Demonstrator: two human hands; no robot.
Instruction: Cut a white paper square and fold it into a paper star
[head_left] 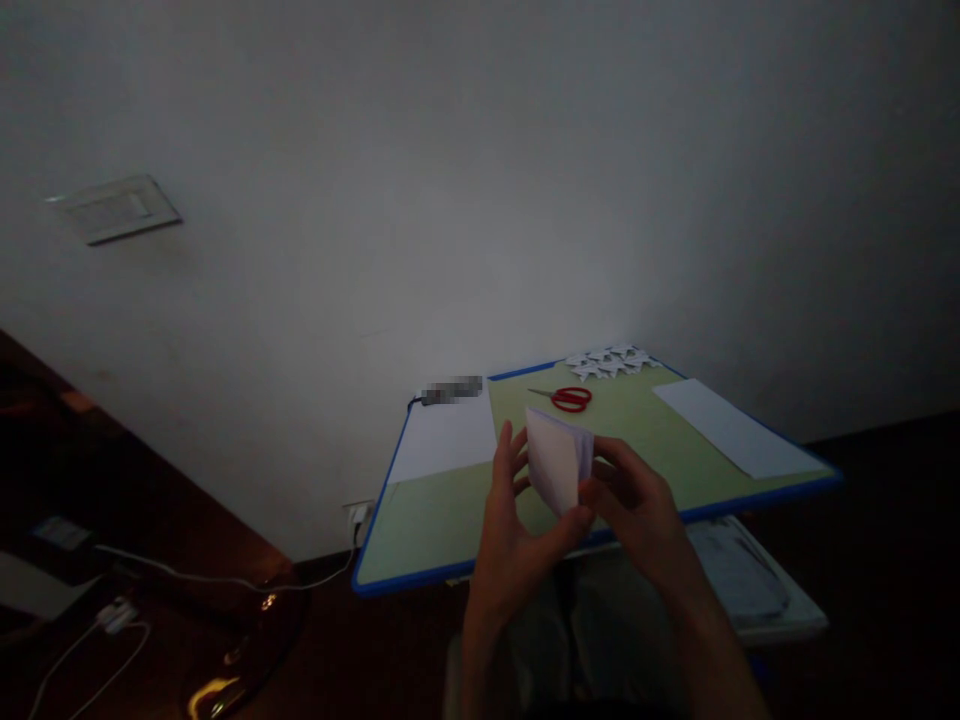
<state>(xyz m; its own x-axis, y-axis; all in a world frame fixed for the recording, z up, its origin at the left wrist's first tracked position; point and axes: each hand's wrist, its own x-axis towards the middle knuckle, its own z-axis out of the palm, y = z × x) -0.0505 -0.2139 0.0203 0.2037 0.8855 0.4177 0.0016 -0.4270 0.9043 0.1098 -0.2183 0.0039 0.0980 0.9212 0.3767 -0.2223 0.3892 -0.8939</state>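
Note:
Between my two hands, above the near edge of the table, is a small piece of folded white paper (553,462) with layers parting along its right side. My left hand (517,510) grips it with the thumb at the lower corner and the fingers behind its left edge. From the right, my right hand (634,495) pinches the layered edge, thumb close to the left thumb. Beyond the paper, red-handled scissors (571,399) lie on the table, blades pointing left. Several folded white paper pieces (611,362) sit in rows at the far right corner.
The green tabletop (427,530) has a blue rim and stands against a wall. A white sheet (450,435) lies at left with a blurred dark object on it; a white paper strip (735,428) lies at right. A cable (225,580) runs to a wall socket (358,515) at left.

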